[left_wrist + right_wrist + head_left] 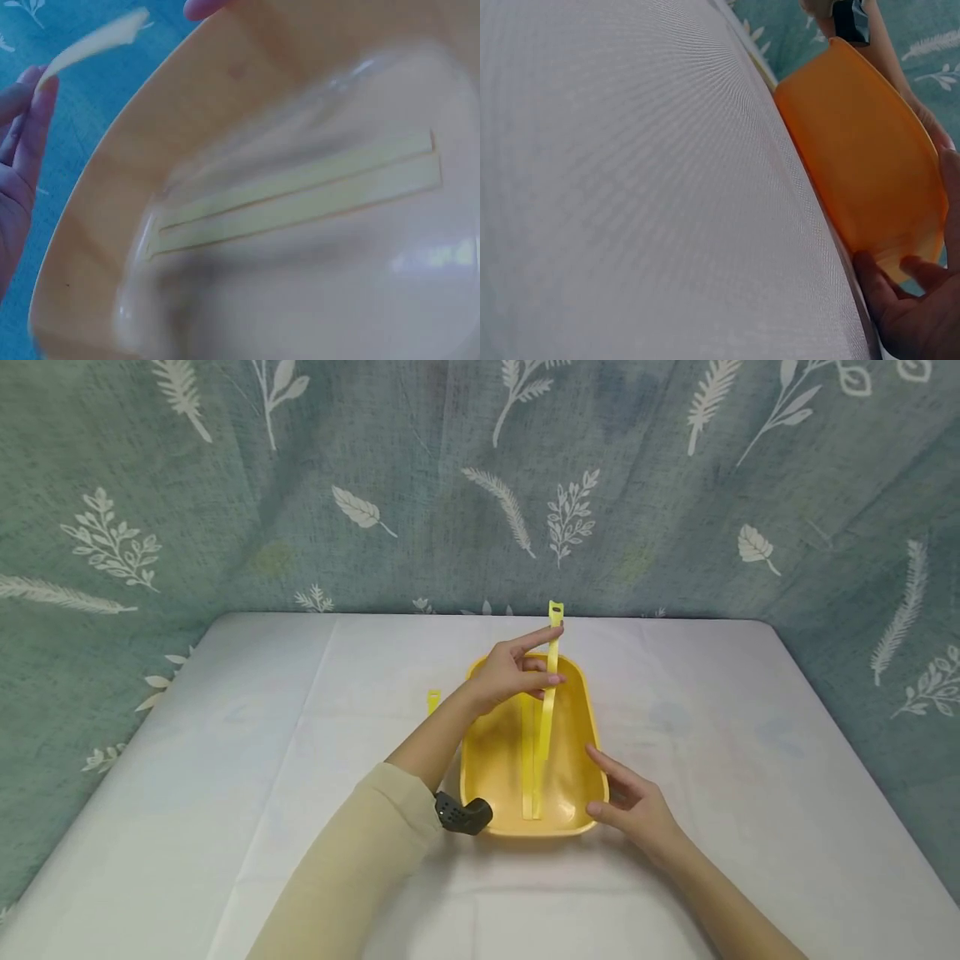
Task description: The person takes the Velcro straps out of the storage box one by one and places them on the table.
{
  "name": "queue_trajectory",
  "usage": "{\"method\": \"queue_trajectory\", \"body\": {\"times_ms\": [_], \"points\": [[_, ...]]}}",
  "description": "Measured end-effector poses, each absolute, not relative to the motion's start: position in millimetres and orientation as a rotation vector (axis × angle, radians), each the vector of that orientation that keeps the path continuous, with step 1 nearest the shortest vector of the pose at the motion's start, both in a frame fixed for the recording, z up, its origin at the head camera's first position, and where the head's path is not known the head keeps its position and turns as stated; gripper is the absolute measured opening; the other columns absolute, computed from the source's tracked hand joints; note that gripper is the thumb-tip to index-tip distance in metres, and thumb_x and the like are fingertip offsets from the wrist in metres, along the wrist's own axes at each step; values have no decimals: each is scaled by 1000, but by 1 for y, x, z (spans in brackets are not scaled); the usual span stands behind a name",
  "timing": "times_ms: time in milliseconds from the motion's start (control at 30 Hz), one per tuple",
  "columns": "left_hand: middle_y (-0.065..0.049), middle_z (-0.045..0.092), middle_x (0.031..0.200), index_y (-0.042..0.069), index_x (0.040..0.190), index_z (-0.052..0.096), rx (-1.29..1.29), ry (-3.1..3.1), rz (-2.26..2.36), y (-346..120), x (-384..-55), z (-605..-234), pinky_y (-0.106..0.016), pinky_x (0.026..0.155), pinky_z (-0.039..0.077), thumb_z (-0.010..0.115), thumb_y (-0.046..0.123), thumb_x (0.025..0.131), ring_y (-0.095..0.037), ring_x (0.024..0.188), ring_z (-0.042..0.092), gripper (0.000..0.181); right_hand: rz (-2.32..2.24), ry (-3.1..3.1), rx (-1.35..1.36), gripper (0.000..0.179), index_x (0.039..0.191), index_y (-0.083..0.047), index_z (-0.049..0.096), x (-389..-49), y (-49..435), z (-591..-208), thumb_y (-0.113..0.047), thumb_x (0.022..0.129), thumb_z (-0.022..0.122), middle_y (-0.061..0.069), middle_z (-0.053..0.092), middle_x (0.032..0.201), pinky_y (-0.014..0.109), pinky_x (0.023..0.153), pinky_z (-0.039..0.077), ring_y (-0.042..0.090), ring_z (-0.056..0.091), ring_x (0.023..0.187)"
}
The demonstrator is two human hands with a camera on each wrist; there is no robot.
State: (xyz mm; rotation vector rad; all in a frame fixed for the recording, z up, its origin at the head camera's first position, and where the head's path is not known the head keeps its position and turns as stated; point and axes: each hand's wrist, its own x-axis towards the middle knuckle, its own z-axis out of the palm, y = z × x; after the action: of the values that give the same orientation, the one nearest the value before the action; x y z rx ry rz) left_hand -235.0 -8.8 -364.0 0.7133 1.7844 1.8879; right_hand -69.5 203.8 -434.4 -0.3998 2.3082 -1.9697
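Observation:
My left hand (510, 678) pinches a narrow yellow strip (549, 718) between thumb and fingers, above the yellow plastic basin (573, 777). The strip stands nearly upright in the head view, its top end notched with a small dark hole. Two more flat yellow strips (300, 199) lie side by side on the basin's floor. At the basin's right side, my right hand (637, 806) holds the wall, thumb at the rim and other fingers against the outside. The right wrist view shows its fingers (877, 289) low on the outer wall.
Another yellow strip (433, 700) shows left of the basin, mostly hidden behind my left forearm. A black wrist device (462, 815) on the left arm overlaps the basin's front left corner. White cloth covers the table (750, 760), and a leaf-patterned green curtain (420, 460) hangs behind it.

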Motion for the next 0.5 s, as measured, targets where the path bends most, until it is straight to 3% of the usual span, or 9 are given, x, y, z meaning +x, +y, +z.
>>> {"method": "queue_trajectory", "body": {"times_ms": [67, 267, 500], "points": [[-20, 59, 125, 19, 146, 39, 702, 1789, 1877, -12, -235, -360, -30, 69, 56, 64, -5, 85, -20, 93, 68, 70, -1963, 2315, -401, 66, 143, -1, 39, -70, 204, -434, 2, 83, 68, 23, 33, 148, 22, 88, 49, 7, 49, 122], [-16, 56, 132, 25, 146, 38, 686, 1805, 1828, -24, -234, -351, -33, 77, 56, 68, -2, 84, -32, 114, 59, 74, -1966, 2294, -399, 66, 143, -2, 39, -70, 205, -434, 2, 84, 67, 23, 32, 149, 22, 88, 49, 10, 48, 123], [-20, 63, 118, 29, 144, 40, 657, 1836, 1818, -43, -232, -346, -36, 79, 56, 69, -1, 83, -28, 108, 63, 75, -1964, 2302, -398, 66, 143, -3, 40, -70, 204, -434, 1, 83, 68, 4, 38, 148, 22, 89, 48, 17, 45, 127]]}}
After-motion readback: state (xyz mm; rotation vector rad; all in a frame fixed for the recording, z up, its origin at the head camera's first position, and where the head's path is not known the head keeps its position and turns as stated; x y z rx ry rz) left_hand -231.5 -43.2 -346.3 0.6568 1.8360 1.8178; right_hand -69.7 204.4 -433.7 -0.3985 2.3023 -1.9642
